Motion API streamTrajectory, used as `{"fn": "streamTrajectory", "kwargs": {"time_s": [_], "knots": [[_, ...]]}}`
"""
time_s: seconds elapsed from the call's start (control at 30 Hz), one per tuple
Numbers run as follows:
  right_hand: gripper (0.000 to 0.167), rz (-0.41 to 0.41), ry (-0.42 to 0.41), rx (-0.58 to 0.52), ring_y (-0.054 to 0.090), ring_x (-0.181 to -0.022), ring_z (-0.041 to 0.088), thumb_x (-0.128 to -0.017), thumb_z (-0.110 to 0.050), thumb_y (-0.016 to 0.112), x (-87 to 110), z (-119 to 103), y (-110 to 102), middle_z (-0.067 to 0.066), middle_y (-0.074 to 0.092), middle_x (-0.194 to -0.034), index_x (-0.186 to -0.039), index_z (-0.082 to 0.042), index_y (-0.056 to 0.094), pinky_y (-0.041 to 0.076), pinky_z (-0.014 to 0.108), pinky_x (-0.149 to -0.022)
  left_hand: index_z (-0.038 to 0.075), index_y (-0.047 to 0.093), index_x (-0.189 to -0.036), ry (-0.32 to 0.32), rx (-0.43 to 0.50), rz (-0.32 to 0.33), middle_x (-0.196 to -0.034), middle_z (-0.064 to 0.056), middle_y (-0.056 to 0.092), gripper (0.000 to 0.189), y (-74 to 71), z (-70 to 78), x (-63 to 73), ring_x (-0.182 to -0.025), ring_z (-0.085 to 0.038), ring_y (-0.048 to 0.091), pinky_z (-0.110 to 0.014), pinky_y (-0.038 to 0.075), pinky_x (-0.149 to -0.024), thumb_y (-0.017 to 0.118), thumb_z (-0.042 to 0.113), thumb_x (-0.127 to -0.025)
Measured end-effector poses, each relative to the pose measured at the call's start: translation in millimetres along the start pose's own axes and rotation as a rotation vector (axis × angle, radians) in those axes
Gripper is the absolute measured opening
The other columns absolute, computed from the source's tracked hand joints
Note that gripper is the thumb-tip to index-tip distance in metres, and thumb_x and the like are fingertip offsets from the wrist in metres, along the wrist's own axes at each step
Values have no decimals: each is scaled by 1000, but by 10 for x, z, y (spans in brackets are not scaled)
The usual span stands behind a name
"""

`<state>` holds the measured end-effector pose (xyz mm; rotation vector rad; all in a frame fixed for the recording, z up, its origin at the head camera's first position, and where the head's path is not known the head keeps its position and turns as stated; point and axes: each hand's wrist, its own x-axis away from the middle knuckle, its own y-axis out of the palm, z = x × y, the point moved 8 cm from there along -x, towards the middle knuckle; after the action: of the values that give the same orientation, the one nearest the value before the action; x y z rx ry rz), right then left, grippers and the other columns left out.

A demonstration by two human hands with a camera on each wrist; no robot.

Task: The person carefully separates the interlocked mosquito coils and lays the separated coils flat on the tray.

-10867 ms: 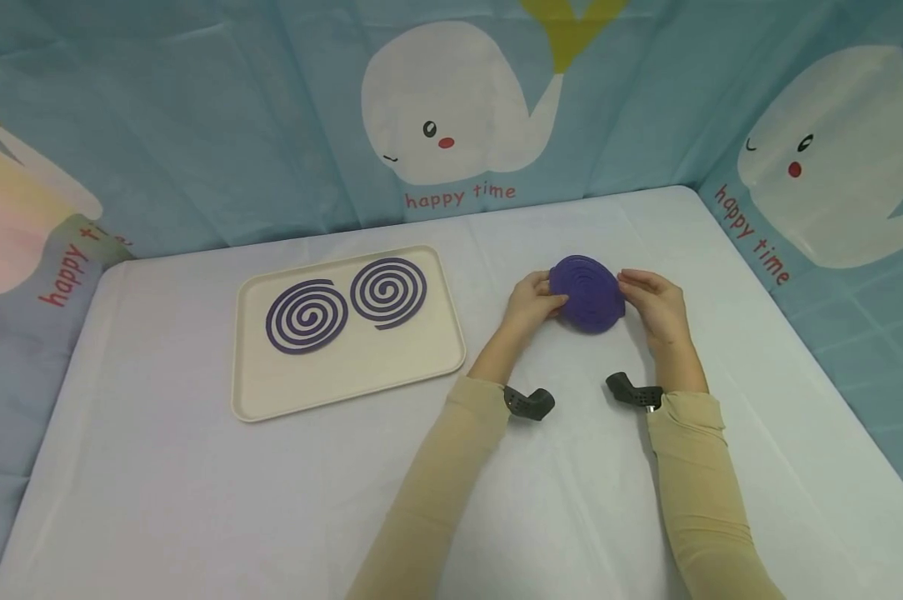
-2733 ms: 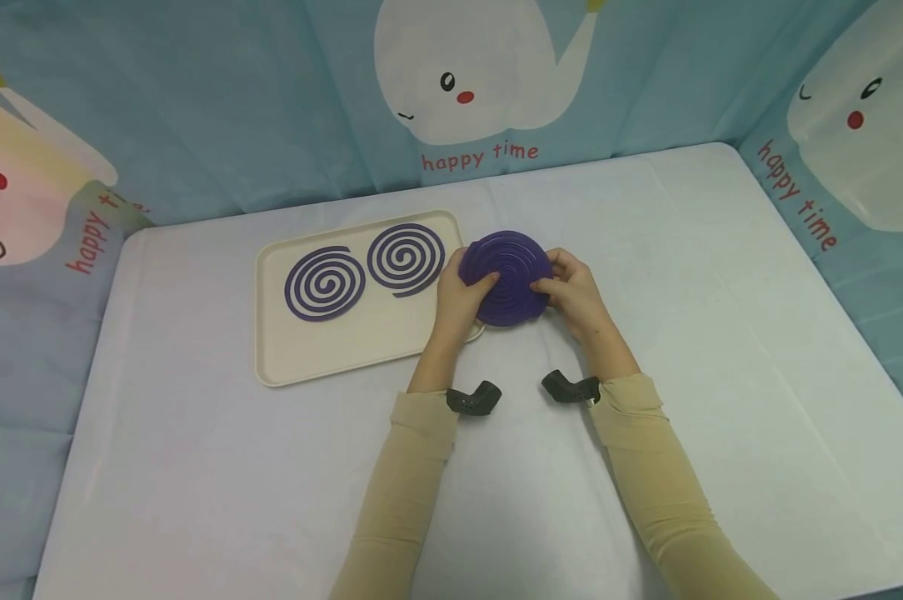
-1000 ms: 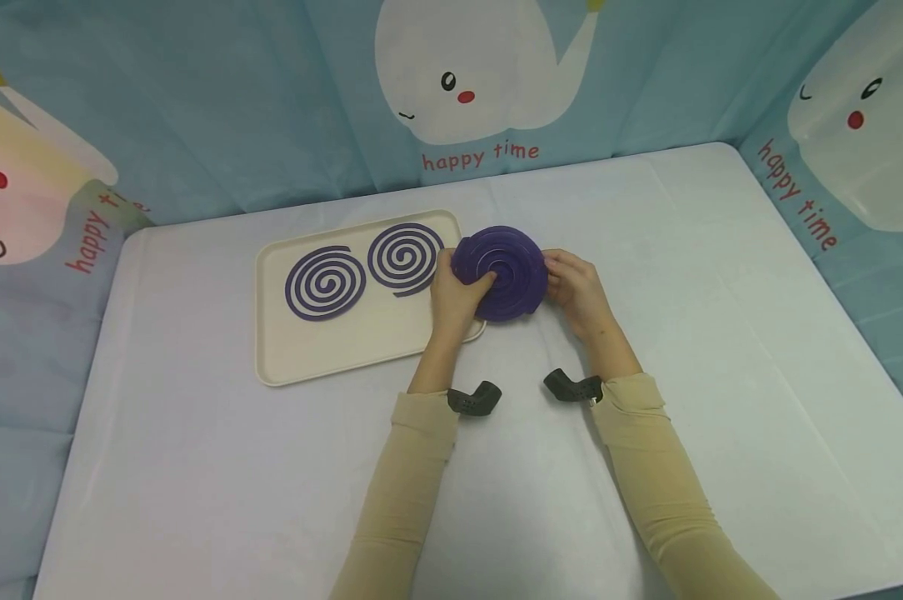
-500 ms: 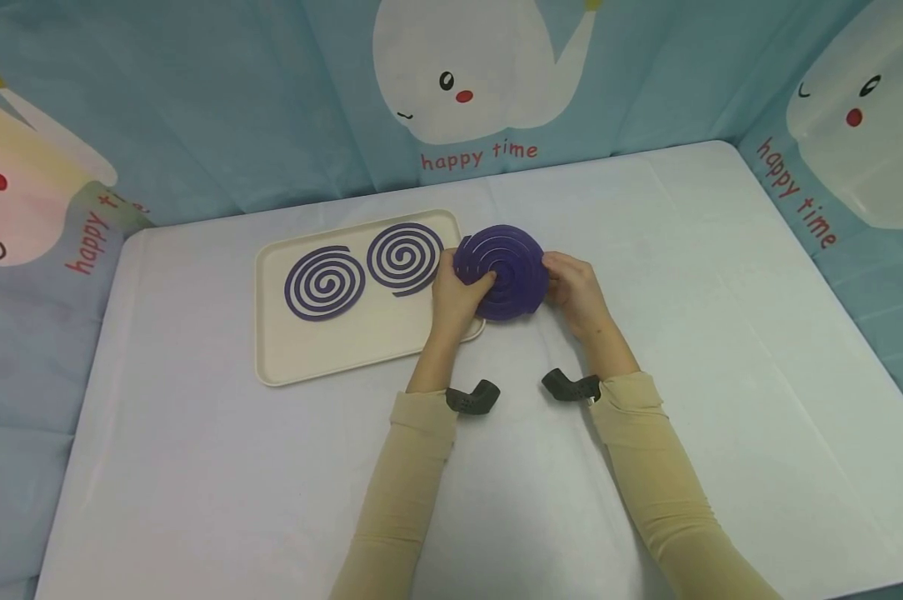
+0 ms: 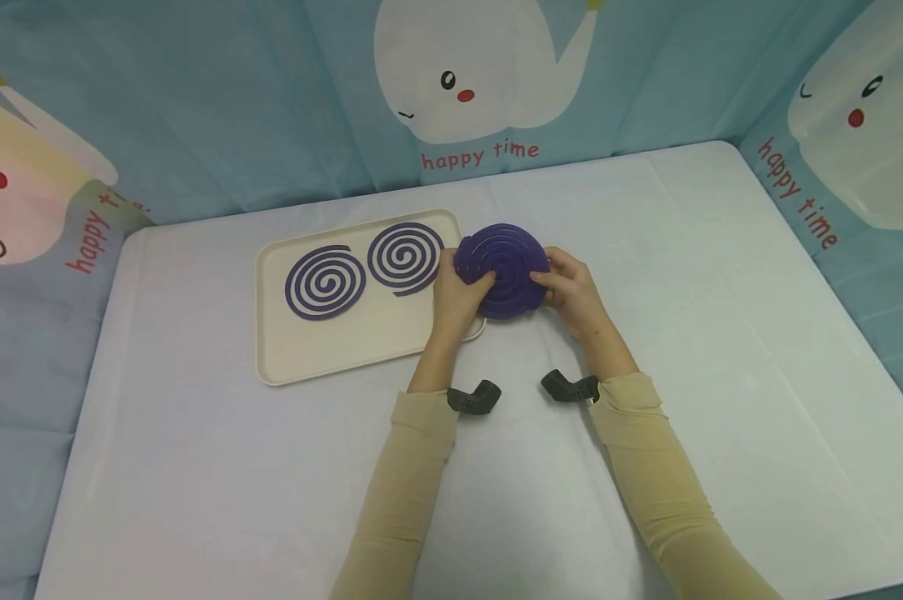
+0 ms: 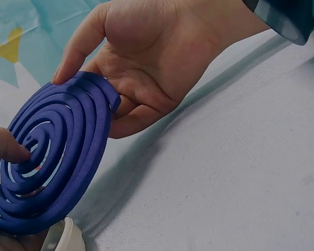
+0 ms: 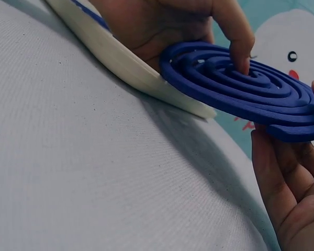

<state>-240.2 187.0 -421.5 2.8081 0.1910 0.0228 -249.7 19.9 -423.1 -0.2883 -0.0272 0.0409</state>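
A purple mosquito coil [image 5: 506,279], its rings nested close together, is held up by both hands just off the tray's right end. My left hand [image 5: 453,300] grips its left side, the thumb lying over the face near the centre. On the right rim, my right hand [image 5: 577,300] pinches the coil with the thumb in front and fingers behind. Narrow gaps show between some rings in the left wrist view, where the coil [image 6: 68,130] looks bluish. Seen from the right wrist, the coil [image 7: 209,86] is tilted above the cloth, with its blunt outer end near the right fingers.
A cream tray [image 5: 331,354] lies on the white table [image 5: 234,475]. Two separate single spirals, a left coil [image 5: 325,283] and a right coil [image 5: 406,258], lie flat in it with open gaps. My left hand covers part of the tray's right edge.
Since the oldest frame, both hands have carried the coil left toward the tray. Over the last half second my right thumb has come onto its front face; the tray's coils stay put.
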Motion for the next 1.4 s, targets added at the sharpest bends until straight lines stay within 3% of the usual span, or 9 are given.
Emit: {"fn": "streamTrajectory", "kwargs": {"time_s": [0.47,0.67,0.87,0.97,1.13,1.27,1.4], "knots": [[29,18,51,4,65,-68,9,-84,10,51,2,39,-14,0,69,-81,-93,-12,67,53,20,-60,1,42,-126,15,2,-47,-124,-16,57,55,47,15,2,-118,-29,53,-36,40,-102,64,7,-77],[27,48,70,3,66,-69,9,-86,11,52,-10,61,-55,0,70,-81,-91,-10,67,54,20,-60,2,43,-124,56,15,-45,-121,-15,59,53,48,56,10,-114,-27,55,-32,41,-100,64,4,-75],[29,87,53,-17,67,-70,11,-86,13,54,-16,48,-94,1,71,-81,-87,-12,69,55,22,-63,1,45,-123,112,89,-33,-122,-14,59,50,29,92,11,-116,-26,54,-29,39,-101,67,6,-78],[30,108,25,-53,68,-73,12,-87,13,53,-15,22,-119,2,71,-82,-87,-11,70,56,22,-66,1,46,-124,96,172,-54,-125,-14,57,50,36,77,-2,-118,-25,52,-27,39,-102,69,8,-81],[28,136,-10,-149,66,-75,13,-89,14,51,-14,-14,-162,4,69,-84,-90,-7,69,55,23,-70,-2,48,-125,10,292,-126,-127,-16,57,47,92,17,-17,-119,-25,52,-24,42,-98,68,8,-84],[28,136,-18,-162,66,-77,13,-87,15,49,-6,-30,-154,4,68,-86,-93,-7,67,55,23,-71,2,47,-133,0,250,-160,-132,-14,54,54,137,1,-6,-124,-23,49,-24,38,-103,68,13,-85],[33,123,-2,-73,61,-96,15,-84,14,51,-4,-17,-104,2,64,-102,-109,-4,62,50,24,-86,3,46,-134,32,199,-152,-132,-13,55,56,145,8,6,-124,-23,49,-26,37,-104,69,15,-84]]}}
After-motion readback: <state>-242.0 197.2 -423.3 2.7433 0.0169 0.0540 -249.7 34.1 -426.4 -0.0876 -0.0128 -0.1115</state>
